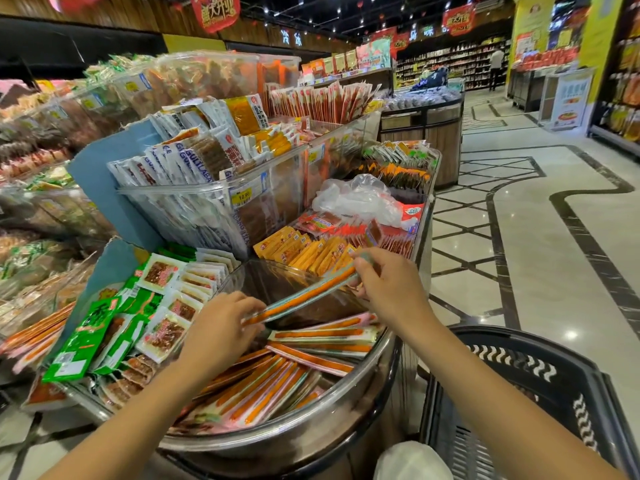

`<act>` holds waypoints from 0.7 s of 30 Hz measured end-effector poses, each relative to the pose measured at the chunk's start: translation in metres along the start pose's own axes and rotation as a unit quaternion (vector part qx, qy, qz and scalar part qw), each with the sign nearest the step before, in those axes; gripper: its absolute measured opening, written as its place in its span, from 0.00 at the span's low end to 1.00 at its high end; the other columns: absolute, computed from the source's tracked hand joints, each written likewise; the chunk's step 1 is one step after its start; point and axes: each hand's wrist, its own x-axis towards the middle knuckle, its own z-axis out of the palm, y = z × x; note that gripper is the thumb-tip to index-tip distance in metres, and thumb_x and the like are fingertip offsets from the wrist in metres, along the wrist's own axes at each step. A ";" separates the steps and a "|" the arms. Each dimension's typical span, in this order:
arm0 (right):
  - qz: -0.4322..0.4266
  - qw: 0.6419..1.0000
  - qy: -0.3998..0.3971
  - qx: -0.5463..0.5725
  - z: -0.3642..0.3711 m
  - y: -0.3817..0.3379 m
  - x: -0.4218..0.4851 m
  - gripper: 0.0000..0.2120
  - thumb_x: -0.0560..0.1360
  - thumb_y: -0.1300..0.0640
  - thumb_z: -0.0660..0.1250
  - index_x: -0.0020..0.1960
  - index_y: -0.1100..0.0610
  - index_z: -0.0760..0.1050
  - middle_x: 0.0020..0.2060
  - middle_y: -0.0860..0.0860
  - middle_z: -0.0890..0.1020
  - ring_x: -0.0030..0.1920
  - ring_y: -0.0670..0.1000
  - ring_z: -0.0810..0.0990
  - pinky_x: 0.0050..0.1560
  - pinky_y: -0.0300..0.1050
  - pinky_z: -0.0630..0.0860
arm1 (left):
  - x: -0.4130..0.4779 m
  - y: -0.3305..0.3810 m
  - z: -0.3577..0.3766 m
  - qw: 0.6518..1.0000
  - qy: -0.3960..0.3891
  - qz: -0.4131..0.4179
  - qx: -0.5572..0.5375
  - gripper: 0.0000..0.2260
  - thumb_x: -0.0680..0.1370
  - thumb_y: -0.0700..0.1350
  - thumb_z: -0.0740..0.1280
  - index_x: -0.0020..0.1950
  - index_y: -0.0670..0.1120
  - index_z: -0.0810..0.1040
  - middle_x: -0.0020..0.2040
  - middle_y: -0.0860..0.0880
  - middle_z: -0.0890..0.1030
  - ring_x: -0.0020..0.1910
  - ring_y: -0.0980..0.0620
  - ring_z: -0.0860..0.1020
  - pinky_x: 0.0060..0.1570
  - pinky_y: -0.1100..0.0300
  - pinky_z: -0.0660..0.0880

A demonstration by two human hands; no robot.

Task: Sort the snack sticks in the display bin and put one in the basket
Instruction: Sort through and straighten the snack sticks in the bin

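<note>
Packets (83, 341) in green are piled at the left of the display bin (349, 400). The lower end of one snack stick (304, 295) is pinched in the curled fingers of the left hand (218, 329), the upper end likewise by the right hand (389, 289), above the stacked sticks (270, 393). Both pinches are best kept until it is laid parallel or carried to the basket (554, 372)

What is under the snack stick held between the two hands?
Below the held stick, more orange snack sticks lie flat in the display bin, beside dark brownish contents too unclear to name. The left hand and right hand, gripping its ends, cover what lies beneath them.
</note>
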 end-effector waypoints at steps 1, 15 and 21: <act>0.001 1.000 0.001 -0.007 -0.003 0.002 -0.001 0.08 0.82 0.53 0.63 0.56 0.52 0.80 0.38 0.50 0.83 0.35 0.51 0.84 0.42 0.53 0.81 | 0.007 0.002 0.006 1.000 -0.009 0.002 0.018 0.13 0.77 0.51 0.72 0.61 0.57 0.82 0.50 0.56 0.78 0.51 0.54 0.75 0.49 0.56 0.74; -0.065 0.956 -0.094 -0.272 -0.008 0.020 -0.018 0.09 0.77 0.42 0.69 0.50 0.47 0.75 0.46 0.42 0.77 0.49 0.46 0.76 0.48 0.43 0.75 | 0.053 0.027 0.072 0.991 -0.108 -0.025 0.076 0.06 0.78 0.48 0.69 0.54 0.53 0.81 0.52 0.50 0.83 0.50 0.48 0.82 0.47 0.54 0.77; -0.082 0.916 -0.075 -0.386 -0.004 0.030 -0.020 0.14 0.78 0.40 0.66 0.57 0.47 0.78 0.51 0.47 0.76 0.56 0.50 0.72 0.56 0.48 0.73 | 0.048 0.022 0.083 0.986 -0.164 -0.027 0.021 0.10 0.79 0.42 0.65 0.56 0.52 0.82 0.55 0.50 0.84 0.54 0.48 0.81 0.52 0.54 0.78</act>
